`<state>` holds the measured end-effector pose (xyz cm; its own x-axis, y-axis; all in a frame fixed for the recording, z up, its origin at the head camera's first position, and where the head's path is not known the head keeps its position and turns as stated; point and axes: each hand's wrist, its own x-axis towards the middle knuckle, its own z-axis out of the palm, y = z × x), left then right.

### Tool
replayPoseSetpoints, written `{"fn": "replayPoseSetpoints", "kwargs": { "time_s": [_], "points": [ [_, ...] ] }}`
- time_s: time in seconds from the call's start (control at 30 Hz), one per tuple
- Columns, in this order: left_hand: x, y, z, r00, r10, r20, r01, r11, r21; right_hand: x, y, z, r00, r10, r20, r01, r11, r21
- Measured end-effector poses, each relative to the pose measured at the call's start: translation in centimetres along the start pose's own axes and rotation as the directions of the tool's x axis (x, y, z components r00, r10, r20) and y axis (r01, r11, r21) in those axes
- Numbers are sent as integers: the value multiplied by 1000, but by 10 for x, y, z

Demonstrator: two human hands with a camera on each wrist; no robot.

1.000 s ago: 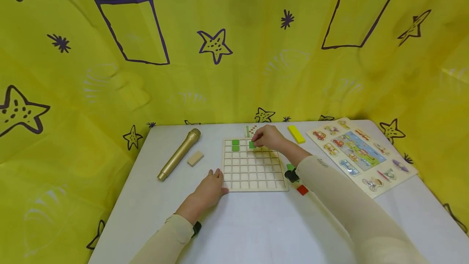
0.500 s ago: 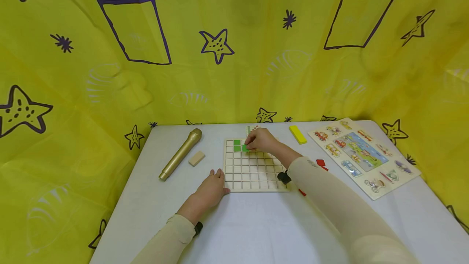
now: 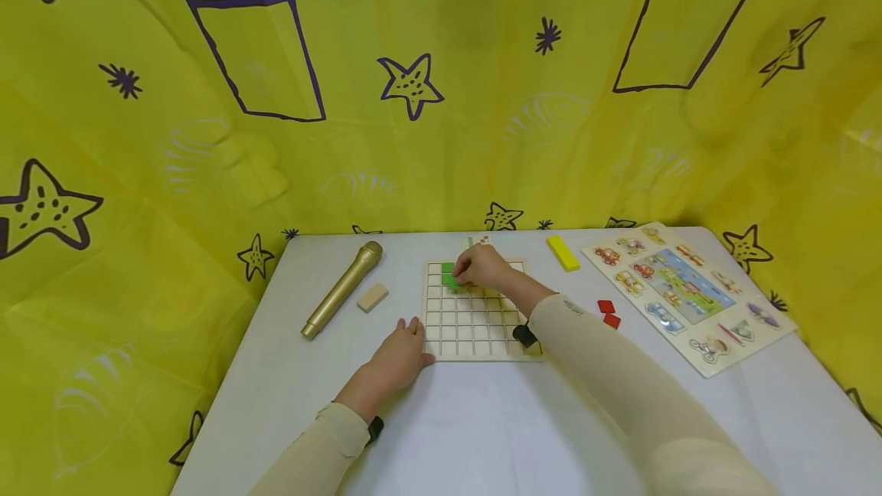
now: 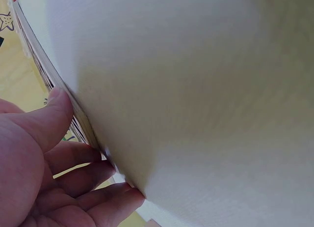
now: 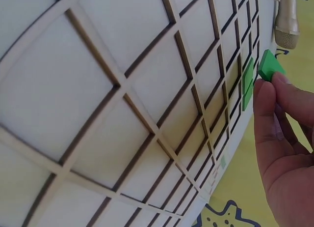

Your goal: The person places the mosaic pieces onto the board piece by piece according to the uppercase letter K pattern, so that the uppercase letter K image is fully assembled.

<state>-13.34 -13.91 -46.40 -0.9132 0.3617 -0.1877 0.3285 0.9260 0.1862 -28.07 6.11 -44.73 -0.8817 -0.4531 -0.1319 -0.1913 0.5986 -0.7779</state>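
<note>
A pale gridded board (image 3: pixel 475 331) lies on the white table, with green square tiles (image 5: pixel 248 82) in its cells near the far left corner. Between thumb and fingertips my right hand (image 3: pixel 485 266) pinches another green tile (image 5: pixel 270 66), tilted just over the grid beside those tiles. My left hand (image 3: pixel 396 358) rests at the board's near left corner. Its thumb (image 4: pixel 61 111) lies along the near edge, and the fairly straight fingers touch the left side. The right forearm covers part of the board's right side.
A gold microphone (image 3: pixel 342 289) and a plain wooden block (image 3: pixel 373 298) lie on the left. Behind the board is a small pattern card (image 3: pixel 478 240). To the right are a yellow block (image 3: pixel 563 252), two red tiles (image 3: pixel 605 306) and a vehicle picture puzzle (image 3: pixel 751 352).
My right hand has moved left across the board's far rows with the pinched green tile, toward the other green ones. The red tiles now show past the sleeve. The left hand stays put.
</note>
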Motion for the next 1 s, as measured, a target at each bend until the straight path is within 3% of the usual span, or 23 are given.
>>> {"fn": "replayPoseSetpoints", "kwargs": {
  "time_s": [0.5,1.0],
  "points": [
    [2,1,1,1000,-10,-1,10,1000,2,4,-1,14,1000,19,-3,-19,999,-26],
    [1,0,1,1000,-20,10,20,1000,8,8,0,24,999,-6,-38,-3,976,-220]
  ]
}}
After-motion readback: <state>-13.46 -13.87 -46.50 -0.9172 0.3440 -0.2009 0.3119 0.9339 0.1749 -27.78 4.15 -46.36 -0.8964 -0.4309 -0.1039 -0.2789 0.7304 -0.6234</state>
